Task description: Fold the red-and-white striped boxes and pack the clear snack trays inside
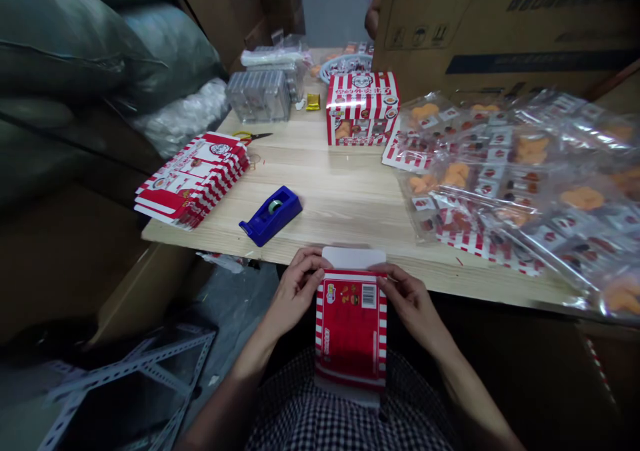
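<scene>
A red-and-white striped cardboard box (350,338) lies over my lap at the table's front edge, its back with the barcode facing up. At its far end a white flap (354,258) sticks out. My left hand (304,281) pinches the box's upper left corner between thumb and fingers. On the opposite corner, my right hand (405,294) grips the edge, thumb on top. Just beyond the left hand stands a blue tape dispenser (273,216) with a roll of tape in it.
Flat striped cartons (195,174) are stacked at the left, near yellow-handled scissors (250,136). An assembled striped box (363,108) stands further back. Clear bags of toy food (520,178) cover the table's right side. Clear plastic cases (259,96) sit behind.
</scene>
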Motion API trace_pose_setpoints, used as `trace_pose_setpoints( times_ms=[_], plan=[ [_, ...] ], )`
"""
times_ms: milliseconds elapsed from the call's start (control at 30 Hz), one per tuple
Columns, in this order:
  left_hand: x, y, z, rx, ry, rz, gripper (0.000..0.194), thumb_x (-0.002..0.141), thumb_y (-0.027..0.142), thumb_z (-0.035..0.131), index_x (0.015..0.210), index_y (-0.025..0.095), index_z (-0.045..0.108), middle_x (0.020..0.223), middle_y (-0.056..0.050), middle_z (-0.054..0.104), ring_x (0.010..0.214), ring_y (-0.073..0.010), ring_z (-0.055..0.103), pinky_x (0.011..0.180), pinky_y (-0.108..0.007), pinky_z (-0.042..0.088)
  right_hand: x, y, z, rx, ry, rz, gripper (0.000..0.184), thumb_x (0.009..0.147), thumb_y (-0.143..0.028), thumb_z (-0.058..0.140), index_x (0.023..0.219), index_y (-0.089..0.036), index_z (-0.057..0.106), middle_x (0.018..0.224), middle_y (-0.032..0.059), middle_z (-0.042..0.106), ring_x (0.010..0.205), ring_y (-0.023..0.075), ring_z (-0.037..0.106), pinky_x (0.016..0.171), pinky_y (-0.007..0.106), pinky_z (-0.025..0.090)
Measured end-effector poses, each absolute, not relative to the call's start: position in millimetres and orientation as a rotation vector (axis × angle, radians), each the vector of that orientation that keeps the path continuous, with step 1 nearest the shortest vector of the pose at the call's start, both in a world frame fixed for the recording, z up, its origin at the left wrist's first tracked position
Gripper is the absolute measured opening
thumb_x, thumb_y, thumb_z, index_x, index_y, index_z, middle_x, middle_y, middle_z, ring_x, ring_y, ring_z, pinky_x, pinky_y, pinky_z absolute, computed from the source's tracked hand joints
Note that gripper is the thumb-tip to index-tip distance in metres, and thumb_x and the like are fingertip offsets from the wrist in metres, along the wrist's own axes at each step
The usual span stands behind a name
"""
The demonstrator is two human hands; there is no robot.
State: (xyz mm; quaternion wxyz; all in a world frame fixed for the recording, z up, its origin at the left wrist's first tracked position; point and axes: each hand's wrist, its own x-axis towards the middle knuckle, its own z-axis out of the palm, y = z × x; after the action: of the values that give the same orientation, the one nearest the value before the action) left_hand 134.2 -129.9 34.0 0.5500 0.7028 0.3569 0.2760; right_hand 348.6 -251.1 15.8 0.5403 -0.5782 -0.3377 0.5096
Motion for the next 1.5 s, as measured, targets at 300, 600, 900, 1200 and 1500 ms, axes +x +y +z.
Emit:
trace_pose_setpoints(
  times_ms=[300, 600, 900, 1200, 1500],
  plan=[
    [144, -107, 5, 1.402, 0.877, 0.665, 0.023, 0.089, 0.037, 0.069, 0.096, 0.016, 0.075, 0.093, -0.006, 0.07, 0.084, -0.0172, 0.063, 0.077, -0.026, 0.047, 358, -224, -3, -1.407, -0.687, 1.154, 0.032, 0.079, -0.045, 0.08, 0.104, -0.025, 0.078, 0.108, 0.0054, 0.077, 0.097, 0.0228, 0.071, 0.089, 0.038, 0.056],
    [141, -114, 0, 1.446, 0.855, 0.567, 0.025, 0.088, 0.039, 0.07, 0.08, 0.015, 0.075, 0.09, -0.006, 0.067, 0.087, -0.019, 0.062, 0.08, -0.029, 0.047, 362, -235, -6, -1.405, -0.76, 1.257, 0.026, 0.081, -0.046, 0.078, 0.099, -0.028, 0.079, 0.105, 0.0046, 0.077, 0.097, 0.0222, 0.071, 0.088, 0.038, 0.056],
    [150, -112, 5, 1.378, 0.901, 0.688, 0.017, 0.086, 0.033, 0.073, 0.094, 0.018, 0.072, 0.089, -0.004, 0.069, 0.084, -0.0167, 0.063, 0.078, -0.028, 0.047, 359, -230, 4, -1.418, -0.661, 1.119, 0.021, 0.077, -0.043, 0.082, 0.094, -0.03, 0.082, 0.098, 0.0039, 0.08, 0.093, 0.0234, 0.071, 0.086, 0.039, 0.057],
    [156, -118, 1, 1.122, 0.796, 0.59, 0.021, 0.086, 0.028, 0.073, 0.104, 0.017, 0.073, 0.109, -0.009, 0.075, 0.099, -0.0196, 0.07, 0.089, -0.031, 0.052, 359, -238, -12, -1.419, -0.618, 1.101, 0.015, 0.075, -0.041, 0.083, 0.083, -0.027, 0.082, 0.095, 0.0045, 0.079, 0.088, 0.0224, 0.071, 0.083, 0.039, 0.058],
    [158, -121, -4, 1.319, 0.777, 0.611, 0.025, 0.092, 0.024, 0.063, 0.113, 0.021, 0.076, 0.122, -0.01, 0.074, 0.116, -0.0264, 0.068, 0.103, -0.043, 0.05, 369, -233, -6, -1.319, -0.777, 1.193, 0.052, 0.085, -0.033, 0.077, 0.135, -0.037, 0.063, 0.084, -0.003, 0.072, 0.076, 0.0157, 0.065, 0.082, 0.035, 0.055]
  ],
)
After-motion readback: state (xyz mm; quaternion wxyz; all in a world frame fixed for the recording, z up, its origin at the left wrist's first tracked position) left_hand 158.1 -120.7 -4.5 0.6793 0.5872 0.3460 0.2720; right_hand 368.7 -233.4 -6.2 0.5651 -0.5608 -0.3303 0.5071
